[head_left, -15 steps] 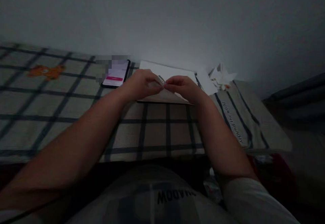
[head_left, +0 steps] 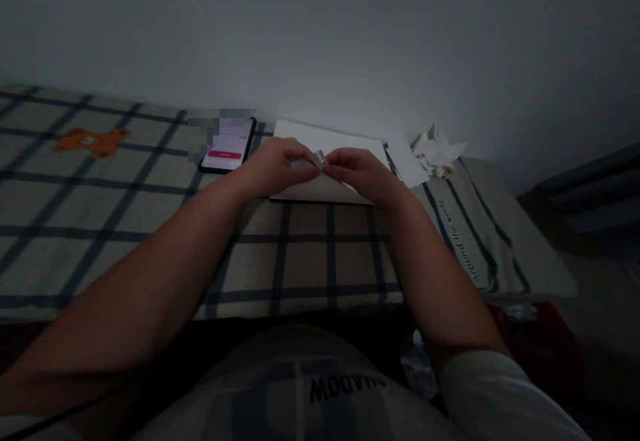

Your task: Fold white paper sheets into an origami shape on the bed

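Your left hand [head_left: 273, 166] and right hand [head_left: 367, 171] pinched a small pale piece [head_left: 319, 157], perhaps paper in this dimness, between them above the white sheet [head_left: 325, 135]. With so slight a grip, it could have slipped; uneven pulling could have torn it.

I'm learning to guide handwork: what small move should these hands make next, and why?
Perhaps tilt the small pale piece slightly for a clearer look: the left hand and right hand meet at it, covering part of it, and the light is dim.
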`<state>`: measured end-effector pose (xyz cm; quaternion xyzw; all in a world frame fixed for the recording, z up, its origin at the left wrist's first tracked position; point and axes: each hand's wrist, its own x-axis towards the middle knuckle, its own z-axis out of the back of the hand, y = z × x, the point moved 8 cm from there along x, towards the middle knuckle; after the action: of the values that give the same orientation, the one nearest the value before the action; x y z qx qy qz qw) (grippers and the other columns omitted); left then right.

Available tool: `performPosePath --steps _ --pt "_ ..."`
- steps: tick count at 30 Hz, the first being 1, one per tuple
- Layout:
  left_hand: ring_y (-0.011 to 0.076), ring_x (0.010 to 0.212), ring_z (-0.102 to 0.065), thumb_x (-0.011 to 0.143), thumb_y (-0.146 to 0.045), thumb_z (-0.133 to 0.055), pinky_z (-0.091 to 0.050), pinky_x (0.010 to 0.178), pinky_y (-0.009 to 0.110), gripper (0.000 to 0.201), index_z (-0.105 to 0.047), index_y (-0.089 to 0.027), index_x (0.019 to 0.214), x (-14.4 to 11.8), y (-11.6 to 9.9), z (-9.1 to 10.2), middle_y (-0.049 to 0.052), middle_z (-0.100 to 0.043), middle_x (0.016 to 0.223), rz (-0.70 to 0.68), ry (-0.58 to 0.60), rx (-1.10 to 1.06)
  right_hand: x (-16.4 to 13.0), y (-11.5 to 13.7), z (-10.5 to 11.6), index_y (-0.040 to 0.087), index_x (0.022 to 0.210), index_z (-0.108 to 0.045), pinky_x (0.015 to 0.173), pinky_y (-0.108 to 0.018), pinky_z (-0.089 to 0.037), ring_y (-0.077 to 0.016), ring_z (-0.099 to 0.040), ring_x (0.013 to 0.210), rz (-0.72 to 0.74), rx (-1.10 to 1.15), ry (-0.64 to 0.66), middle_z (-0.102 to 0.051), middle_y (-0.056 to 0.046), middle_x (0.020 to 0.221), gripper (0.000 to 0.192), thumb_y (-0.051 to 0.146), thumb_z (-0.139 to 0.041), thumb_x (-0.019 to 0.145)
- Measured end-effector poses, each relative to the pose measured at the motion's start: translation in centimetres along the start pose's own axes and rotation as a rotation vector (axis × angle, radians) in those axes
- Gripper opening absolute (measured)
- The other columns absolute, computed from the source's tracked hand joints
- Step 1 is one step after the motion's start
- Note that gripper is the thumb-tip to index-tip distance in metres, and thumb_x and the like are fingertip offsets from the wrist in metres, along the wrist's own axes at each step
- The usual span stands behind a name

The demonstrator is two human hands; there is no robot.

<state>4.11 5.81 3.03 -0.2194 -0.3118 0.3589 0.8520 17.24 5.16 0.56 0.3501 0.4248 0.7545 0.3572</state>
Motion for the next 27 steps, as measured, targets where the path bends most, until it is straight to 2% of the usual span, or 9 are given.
performPosePath --steps 5,11,17,27 --pt "0.0168 0.079 -0.065 0.077 -0.036 -0.065 -0.049 0.076 0.030 0.024 -0.077 -0.018 0.086 -0.02 0.10 0.15 0.003 -0.073 0.083 -0.009 0.000 0.003 -0.01 0.14 0.10 0.017 0.088 -0.064 0.061 -0.026 -0.037 -0.0107 -0.046 0.066 -0.011 0.033 0.014 -0.054 0.002 0.070 0.019 0.035 -0.066 0.085" --pt "0.0184 0.083 -0.064 0.076 -0.036 -0.063 -0.048 0.080 0.032 0.025 -0.077 -0.020 0.088 0.07 -0.29 0.36 0.002 -0.073 0.085 -0.065 -0.045 0.093 0.02 -0.22 0.36 0.015 0.086 -0.066 0.063 -0.027 -0.041 -0.0114 -0.050 0.067 -0.085 0.043 0.000 -0.059 0.001 0.072 0.017 0.032 -0.068 0.081" --pt "0.0197 0.082 -0.064 0.074 -0.037 -0.063 -0.048 0.079 0.033 0.024 -0.077 -0.021 0.085 0.23 -0.41 0.13 0.001 -0.072 0.080 -0.107 -0.036 0.185 -0.01 -0.17 0.37 0.015 0.083 -0.067 0.061 -0.026 -0.039 -0.0108 -0.049 0.065 -0.091 -0.010 -0.029 -0.058 0.001 0.068 0.016 0.031 -0.068 0.081" --pt "0.0182 0.077 -0.064 0.077 -0.041 -0.062 -0.047 0.076 0.031 0.025 -0.077 -0.021 0.082 0.15 -0.58 0.00 0.003 -0.071 0.077 -0.058 -0.006 0.196 -0.27 -0.17 0.30 0.015 0.084 -0.066 0.063 -0.027 -0.039 -0.0122 -0.050 0.071 -0.111 -0.011 -0.033 -0.062 -0.001 0.075 0.023 0.037 -0.072 0.079"
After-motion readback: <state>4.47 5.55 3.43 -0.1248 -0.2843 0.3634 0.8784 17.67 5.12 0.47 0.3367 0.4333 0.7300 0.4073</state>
